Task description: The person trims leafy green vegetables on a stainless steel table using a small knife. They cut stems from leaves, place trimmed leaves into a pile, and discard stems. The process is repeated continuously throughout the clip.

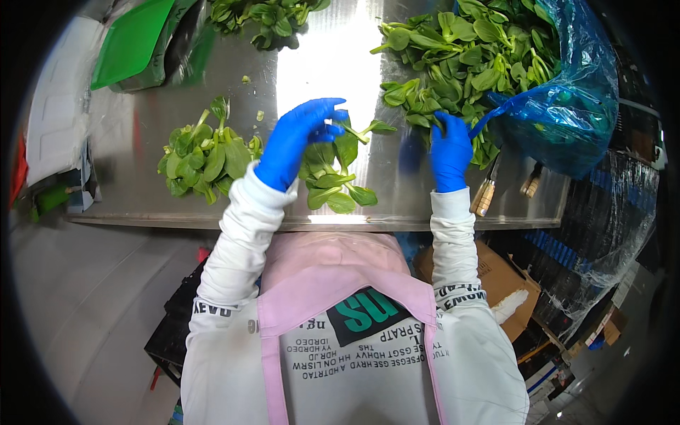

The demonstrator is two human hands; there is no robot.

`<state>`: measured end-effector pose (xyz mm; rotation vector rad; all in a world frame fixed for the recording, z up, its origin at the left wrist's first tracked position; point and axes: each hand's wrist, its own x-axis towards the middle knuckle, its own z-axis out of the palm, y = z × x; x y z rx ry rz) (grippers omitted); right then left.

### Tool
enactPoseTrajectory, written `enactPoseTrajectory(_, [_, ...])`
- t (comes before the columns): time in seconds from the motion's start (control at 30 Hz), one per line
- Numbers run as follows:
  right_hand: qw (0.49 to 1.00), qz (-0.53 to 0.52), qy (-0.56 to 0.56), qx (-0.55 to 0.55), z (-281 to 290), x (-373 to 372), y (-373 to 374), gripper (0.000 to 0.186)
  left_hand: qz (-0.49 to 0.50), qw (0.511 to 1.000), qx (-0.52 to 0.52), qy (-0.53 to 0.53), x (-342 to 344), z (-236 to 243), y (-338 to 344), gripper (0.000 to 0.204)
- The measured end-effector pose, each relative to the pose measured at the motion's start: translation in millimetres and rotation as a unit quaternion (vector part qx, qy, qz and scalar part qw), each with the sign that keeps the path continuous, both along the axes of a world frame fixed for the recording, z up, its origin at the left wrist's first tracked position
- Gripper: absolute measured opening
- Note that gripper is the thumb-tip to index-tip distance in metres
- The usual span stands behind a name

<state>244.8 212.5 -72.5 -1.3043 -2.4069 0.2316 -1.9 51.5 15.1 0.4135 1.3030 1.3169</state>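
My left hand (301, 142), in a blue glove, has its fingers stretched and apart. It hovers beside a small bunch of leafy greens like baby bok choy (336, 180) on the metal table; a single loose sprig (370, 131) lies just past the fingertips. At the near edge of a big heap of the same greens (471, 53), my right hand (451, 152), also gloved in blue, touches the leaves with slightly bent fingers and a gap between them. No held piece shows in it. A separate pile of greens (205, 159) rests left of my left hand.
A blue plastic bag (567, 117) stands around the heap's right side. Two wooden-handled knives (484, 197) lie near the table's front right edge. More greens (265, 20) and a green container (131, 42) are at the far left. A cardboard box (496, 283) sits below the table (163, 211).
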Motion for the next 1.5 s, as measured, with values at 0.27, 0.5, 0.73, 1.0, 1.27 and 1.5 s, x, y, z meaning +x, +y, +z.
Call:
enactPoseTrajectory(0.27, [0.698, -0.102, 0.508, -0.494, 53, 13, -28, 0.028, -0.090, 0.991, -0.063, -0.075, 59, -38, -29, 0.036])
enactPoseTrajectory(0.5, [0.652, -0.027, 0.460, -0.602, 67, -11, -66, 0.032, -0.149, 0.983, -0.083, -0.072, 86, -29, -16, 0.037])
enactPoseTrajectory(0.73, [0.707, 0.031, 0.336, -0.622, 61, -12, -79, 0.037, 0.012, 0.975, 0.035, -0.219, 85, -35, -24, 0.046])
enactPoseTrajectory(1.0, [0.635, -0.015, 0.355, -0.686, 59, -26, -104, 0.029, 0.030, 0.996, 0.008, -0.087, 89, -31, -28, 0.027])
enactPoseTrajectory(1.27, [0.718, -0.100, 0.359, -0.589, 88, -46, -115, 0.026, 0.043, 0.997, 0.019, -0.055, 78, -53, -41, 0.027])
enactPoseTrajectory(1.5, [0.891, -0.023, 0.306, -0.336, 67, -42, -126, 0.025, 0.137, 0.985, 0.092, -0.060, 88, -53, -41, 0.034])
